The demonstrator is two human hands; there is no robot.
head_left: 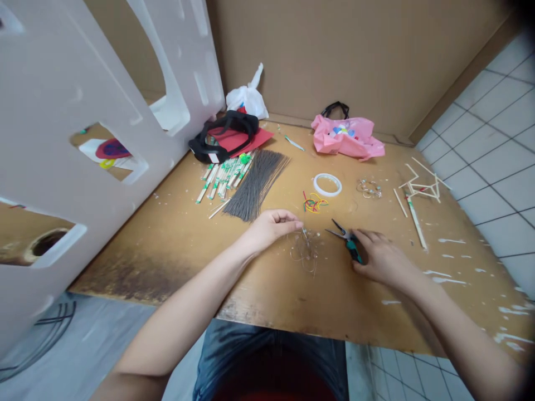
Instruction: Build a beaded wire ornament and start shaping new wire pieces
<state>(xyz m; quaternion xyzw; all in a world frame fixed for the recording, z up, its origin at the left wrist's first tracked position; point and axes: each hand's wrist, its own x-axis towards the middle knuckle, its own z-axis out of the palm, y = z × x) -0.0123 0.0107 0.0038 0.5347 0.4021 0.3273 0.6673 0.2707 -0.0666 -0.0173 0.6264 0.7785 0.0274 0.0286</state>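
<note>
My left hand point(278, 223) is closed in a pinch over the middle of the table, at the end of a thin wire. Just below those fingertips lies a loose tangle of fine wire point(308, 250) with small pale bits in it. To its right, my right hand point(380, 256) has its fingers and thumb about the handles of needle-nose pliers point(350, 243) with green and black grips. The pliers' jaws are spread apart and point left. Beyond my left hand lies a bundle of straight dark wires point(257, 186).
Paper-wrapped chopsticks point(223, 181) and a black head strap point(229, 133) lie back left. Farther right are coloured rubber bands point(315, 204), a white tape roll point(327, 193), another wire tangle point(368, 189), a pink bag point(346, 142) and a stick frame point(424, 189). A white plastic panel point(137, 67) stands left.
</note>
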